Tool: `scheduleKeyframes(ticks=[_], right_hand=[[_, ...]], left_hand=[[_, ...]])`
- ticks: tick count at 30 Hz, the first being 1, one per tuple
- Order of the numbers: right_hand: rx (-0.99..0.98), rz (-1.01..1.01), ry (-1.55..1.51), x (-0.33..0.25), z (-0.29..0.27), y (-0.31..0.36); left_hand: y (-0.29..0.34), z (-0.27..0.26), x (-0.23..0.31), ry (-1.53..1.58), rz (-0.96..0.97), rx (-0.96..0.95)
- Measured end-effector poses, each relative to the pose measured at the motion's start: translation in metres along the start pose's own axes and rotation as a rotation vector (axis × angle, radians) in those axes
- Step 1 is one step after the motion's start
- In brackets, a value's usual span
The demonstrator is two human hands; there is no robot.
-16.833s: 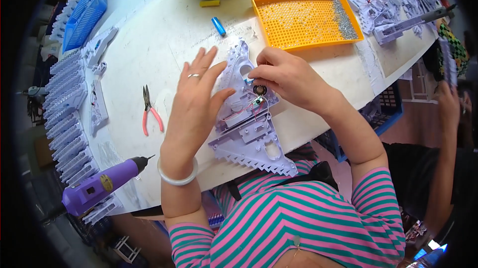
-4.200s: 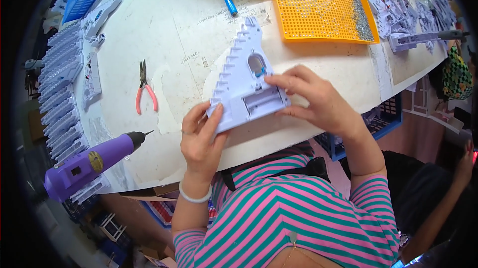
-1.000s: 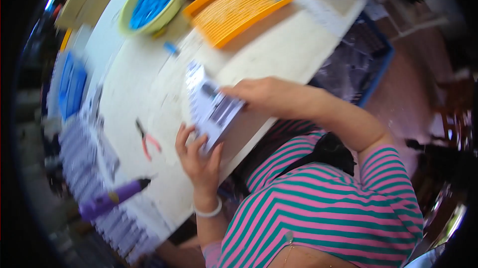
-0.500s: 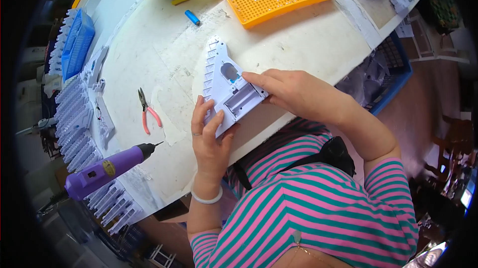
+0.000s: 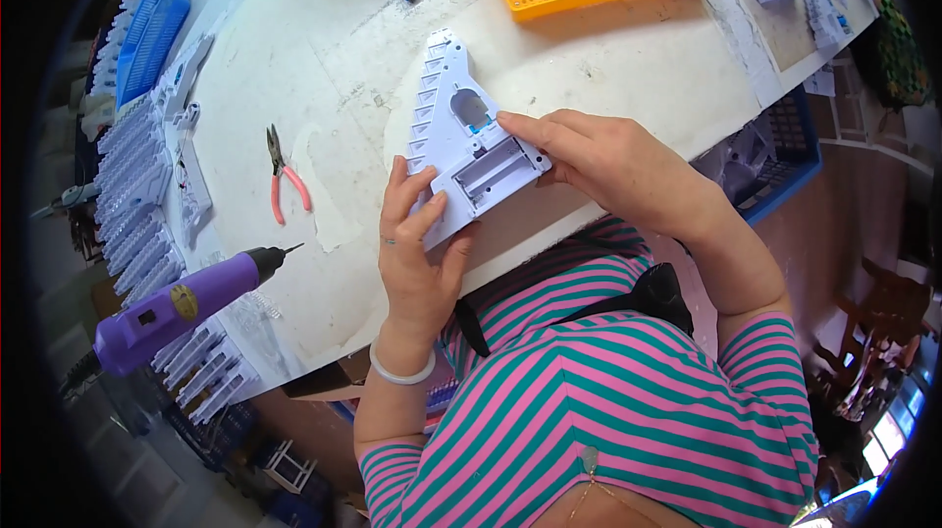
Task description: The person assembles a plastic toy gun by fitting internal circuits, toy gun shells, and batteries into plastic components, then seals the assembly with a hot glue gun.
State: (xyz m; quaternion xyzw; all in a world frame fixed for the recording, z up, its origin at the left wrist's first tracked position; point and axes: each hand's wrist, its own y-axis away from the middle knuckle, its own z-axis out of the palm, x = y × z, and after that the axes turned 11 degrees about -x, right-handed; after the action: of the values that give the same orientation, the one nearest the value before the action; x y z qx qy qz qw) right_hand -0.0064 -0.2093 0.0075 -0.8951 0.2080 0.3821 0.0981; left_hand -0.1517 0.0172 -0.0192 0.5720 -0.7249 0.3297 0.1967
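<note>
One pale lavender plastic housing [image 5: 453, 147] is between both hands in the head view, at the near part of the tabletop [image 5: 579, 67]; whether it rests there cannot be told. Roughly triangular, it has a stepped, sawtooth left edge, a rounded opening with a bit of blue at its lower rim, and below that a long rectangular recess. The left hand [image 5: 417, 243] has its grip around the lower left corner; the right hand [image 5: 613, 165] has a narrow grip on the right edge.
</note>
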Motion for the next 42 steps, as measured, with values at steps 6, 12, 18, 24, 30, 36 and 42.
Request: scheduleKeyframes(ticks=[6, 12, 18, 24, 30, 36, 42], right_hand=[[0.054, 0.012, -0.061, 0.000, 0.005, 0.003], [0.236, -0.057, -0.029, -0.002, 0.025, 0.022], [0.408, -0.004, -0.141, 0.001, 0.045, 0.020], [0.393, 0.080, -0.114, 0.005, 0.050, 0.017], [0.353, 0.111, -0.169, -0.004, 0.041, 0.016], [0.261, 0.026, -0.240, -0.006, 0.027, 0.015], [0.220, 0.048, -0.662, 0.003, 0.036, 0.027]], left_hand=[[0.002, -0.001, 0.004, 0.084, -0.093, 0.019], [0.005, 0.000, 0.004, 0.091, -0.100, 0.048], [0.002, 0.000, 0.006, 0.050, -0.103, 0.014], [0.000, 0.003, 0.008, 0.103, -0.098, 0.058], [0.005, 0.005, 0.006, -0.035, -0.034, 0.094], [0.017, 0.007, 0.006, -0.429, 0.217, 0.111], [0.026, -0.006, 0.021, -0.092, 0.315, 0.308]])
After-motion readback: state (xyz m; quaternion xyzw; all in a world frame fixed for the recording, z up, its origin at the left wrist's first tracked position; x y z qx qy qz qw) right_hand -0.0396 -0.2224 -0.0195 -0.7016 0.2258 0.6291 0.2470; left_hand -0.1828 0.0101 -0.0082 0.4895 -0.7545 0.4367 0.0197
